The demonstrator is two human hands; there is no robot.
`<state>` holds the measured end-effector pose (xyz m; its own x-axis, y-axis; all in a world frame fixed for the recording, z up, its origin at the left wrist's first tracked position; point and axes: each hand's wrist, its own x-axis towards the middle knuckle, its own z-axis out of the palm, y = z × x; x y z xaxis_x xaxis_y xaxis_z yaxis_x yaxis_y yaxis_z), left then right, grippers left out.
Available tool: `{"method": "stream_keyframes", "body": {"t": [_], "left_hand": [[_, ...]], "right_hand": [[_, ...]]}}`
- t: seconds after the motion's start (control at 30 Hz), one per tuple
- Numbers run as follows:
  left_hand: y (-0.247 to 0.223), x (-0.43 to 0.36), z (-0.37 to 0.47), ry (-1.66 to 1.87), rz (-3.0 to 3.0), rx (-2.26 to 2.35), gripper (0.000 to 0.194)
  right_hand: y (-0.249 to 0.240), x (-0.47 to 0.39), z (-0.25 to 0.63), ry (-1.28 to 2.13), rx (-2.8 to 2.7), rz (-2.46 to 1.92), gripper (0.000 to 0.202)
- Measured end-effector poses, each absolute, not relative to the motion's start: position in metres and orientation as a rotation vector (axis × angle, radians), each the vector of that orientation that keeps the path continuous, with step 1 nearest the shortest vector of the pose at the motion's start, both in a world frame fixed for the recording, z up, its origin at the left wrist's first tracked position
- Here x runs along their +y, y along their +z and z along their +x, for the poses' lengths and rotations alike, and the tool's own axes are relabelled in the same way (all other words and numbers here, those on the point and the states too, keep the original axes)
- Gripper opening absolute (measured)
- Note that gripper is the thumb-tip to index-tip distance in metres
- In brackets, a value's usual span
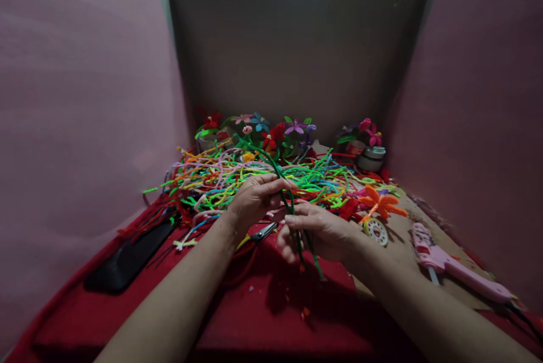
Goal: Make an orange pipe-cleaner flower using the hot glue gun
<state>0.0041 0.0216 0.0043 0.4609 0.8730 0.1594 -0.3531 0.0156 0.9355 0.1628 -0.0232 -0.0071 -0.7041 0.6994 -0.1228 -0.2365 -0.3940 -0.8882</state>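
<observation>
Dark green pipe cleaners (292, 202) hang between my two hands above the red cloth. My left hand (259, 196) pinches them near the middle, thumb and fingers closed. Lower down, my right hand (318, 227) has its thumb and forefinger closed on the same stems, the other fingers loosely curled. Their lower ends dangle below my right hand, while the upper part arches back to the left over the pile. Beneath my hands lie scissors (263, 232) with yellow handles, partly hidden by my left wrist.
A heap of coloured pipe cleaners (220, 173) spreads behind my hands. Pipe-cleaner flowers (294, 126) stand at the back. To the right are an orange flower (379, 203), a tape roll (376, 232) and a pink glue gun (458, 269) on cardboard. A black phone-like slab (127, 255) lies left.
</observation>
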Motion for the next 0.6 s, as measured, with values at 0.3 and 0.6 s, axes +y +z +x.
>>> {"method": "stream_keyframes", "body": {"t": [0.3, 0.6], "left_hand": [[-0.001, 0.022, 0.01, 0.951, 1.244, 0.73, 0.023], [0.014, 0.006, 0.019, 1.143, 1.767, 0.96, 0.027]], "right_hand": [[-0.018, -0.012, 0.157, 1.657, -1.053, -0.857, 0.021], [-0.011, -0.015, 0.164, 1.433, -1.21, -1.026, 0.016]]}}
